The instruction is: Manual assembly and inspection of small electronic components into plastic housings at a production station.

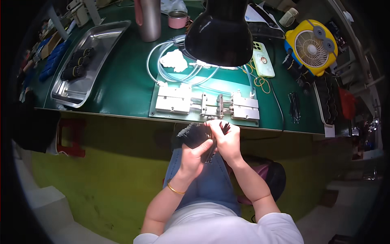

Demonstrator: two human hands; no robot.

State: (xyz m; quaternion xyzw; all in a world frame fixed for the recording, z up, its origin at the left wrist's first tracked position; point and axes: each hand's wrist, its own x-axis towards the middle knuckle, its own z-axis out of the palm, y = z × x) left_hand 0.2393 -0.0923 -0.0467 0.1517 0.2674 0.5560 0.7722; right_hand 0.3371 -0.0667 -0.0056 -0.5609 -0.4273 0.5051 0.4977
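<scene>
My left hand [191, 159] is closed around a thick bundle of thin black rods [194, 135], held in front of the table's near edge. My right hand [228, 143] is at the right side of that bundle, with its fingers closed on a few black rods [225, 128] whose ends stick out by the thumb. What the rods are exactly is too small to tell. Just beyond both hands lies a metal clamping fixture [174, 101] with two silver blocks and a gap between them. Clear tubes run from it.
A black lamp [219, 38] hangs over the fixture. At left is a steel tray [87, 87] with black bundles. On the right lie loose black rods [294, 107], a phone [264, 61] and a yellow-blue fan [310, 48]. A grey tumbler [150, 22] and pink cup [177, 20] stand behind.
</scene>
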